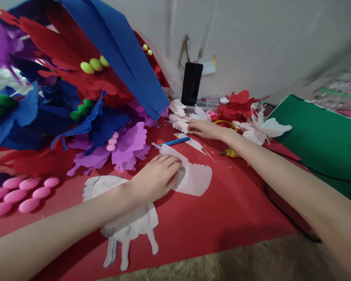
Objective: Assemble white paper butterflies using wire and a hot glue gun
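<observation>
My left hand (pixel 159 175) lies with bent fingers on a thin white cut-out sheet (pixel 197 179), its fingertips closed at the sheet's left part. Farther back, my right hand (pixel 203 128) has its fingers curled in beside white scalloped petal pieces (pixel 179 121); whether it grips one of them is hidden. Between the hands lie a blue pen (pixel 177 141) and a narrow white scrap (pixel 194 144). Under my left forearm is a stack of white wing-shaped cut-outs (pixel 131 222).
Red, blue and purple butterfly shapes (pixel 128 150) crowd the left, with pink oval pieces (pixel 27 193) before them. A dark phone (pixel 192 83) leans at the wall. A yellow-handled tool (pixel 231 152), a white butterfly (pixel 261 127) and a green board (pixel 318 144) are on the right.
</observation>
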Demonstrator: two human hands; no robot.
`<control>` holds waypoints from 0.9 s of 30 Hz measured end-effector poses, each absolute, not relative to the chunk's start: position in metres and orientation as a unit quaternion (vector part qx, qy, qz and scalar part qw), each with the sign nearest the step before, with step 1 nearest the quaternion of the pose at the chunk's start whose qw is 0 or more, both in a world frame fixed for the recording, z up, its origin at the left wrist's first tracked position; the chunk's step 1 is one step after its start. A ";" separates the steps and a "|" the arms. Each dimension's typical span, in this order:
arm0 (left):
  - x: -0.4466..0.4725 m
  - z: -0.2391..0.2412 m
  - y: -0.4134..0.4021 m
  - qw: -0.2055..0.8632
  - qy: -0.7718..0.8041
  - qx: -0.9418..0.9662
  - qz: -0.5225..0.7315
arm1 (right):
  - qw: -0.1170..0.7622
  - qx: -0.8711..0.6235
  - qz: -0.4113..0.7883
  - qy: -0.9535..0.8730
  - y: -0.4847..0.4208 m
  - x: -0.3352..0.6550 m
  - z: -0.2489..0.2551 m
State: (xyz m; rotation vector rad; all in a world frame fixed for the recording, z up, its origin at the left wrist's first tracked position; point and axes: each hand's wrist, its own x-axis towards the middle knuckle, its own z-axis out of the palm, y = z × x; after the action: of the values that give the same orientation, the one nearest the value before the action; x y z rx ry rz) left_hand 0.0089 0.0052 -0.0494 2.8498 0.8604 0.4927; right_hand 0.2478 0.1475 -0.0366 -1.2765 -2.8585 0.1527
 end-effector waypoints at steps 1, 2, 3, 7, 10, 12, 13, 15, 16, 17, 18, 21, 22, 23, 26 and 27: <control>0.009 -0.050 0.006 0.060 0.283 0.942 0.168 | 0.018 -0.407 0.047 -0.912 0.148 0.249 -0.037; 0.009 -0.050 0.006 0.058 0.283 0.941 0.174 | 0.034 -0.407 0.046 -0.911 0.149 0.249 -0.037; 0.009 -0.051 0.007 0.056 0.282 0.941 0.181 | 0.051 -0.408 0.045 -0.910 0.149 0.250 -0.037; 0.008 -0.050 0.009 0.050 0.281 0.933 0.218 | 0.110 -0.407 0.056 -0.905 0.147 0.248 -0.033; 0.007 -0.047 0.010 0.050 0.276 0.927 0.247 | 0.145 -0.395 0.075 -0.904 0.139 0.240 -0.027; 0.006 -0.045 0.009 0.055 0.268 0.926 0.262 | 0.168 -0.383 0.088 -0.904 0.133 0.233 -0.021; 0.005 -0.044 0.009 0.057 0.263 0.925 0.267 | 0.179 -0.377 0.094 -0.904 0.129 0.228 -0.018; 0.004 -0.044 0.008 0.062 0.253 0.926 0.275 | 0.198 -0.362 0.105 -0.905 0.120 0.219 -0.010; 0.003 -0.044 0.009 0.065 0.248 0.926 0.277 | 0.207 -0.355 0.110 -0.905 0.115 0.214 -0.005; 0.003 -0.045 0.009 0.068 0.243 0.927 0.278 | 0.214 -0.347 0.113 -0.906 0.110 0.208 0.000; 0.002 -0.046 0.009 0.071 0.239 0.928 0.278 | 0.220 -0.341 0.115 -0.907 0.104 0.203 0.006; 0.001 -0.047 0.011 0.084 0.224 0.932 0.274 | 0.234 -0.317 0.115 -0.912 0.082 0.190 0.026; 0.001 -0.047 0.011 0.088 0.218 0.933 0.272 | 0.239 -0.299 0.115 -0.917 0.074 0.187 0.033; 0.001 -0.047 0.011 0.091 0.213 0.934 0.270 | 0.239 -0.282 0.112 -0.922 0.066 0.185 0.039; 0.002 -0.046 0.010 0.096 0.213 0.933 0.272 | 0.250 -0.285 0.070 -0.923 0.042 0.188 0.054; 0.003 -0.045 0.009 0.096 0.219 0.931 0.275 | 0.258 -0.296 0.050 -0.918 0.034 0.192 0.056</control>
State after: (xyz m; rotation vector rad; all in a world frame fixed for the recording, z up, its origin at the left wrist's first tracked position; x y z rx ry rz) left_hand 0.0025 0.0094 -0.0448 2.7590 0.6481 0.8159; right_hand 0.1917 0.0344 0.0557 -0.8016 -2.4894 0.1351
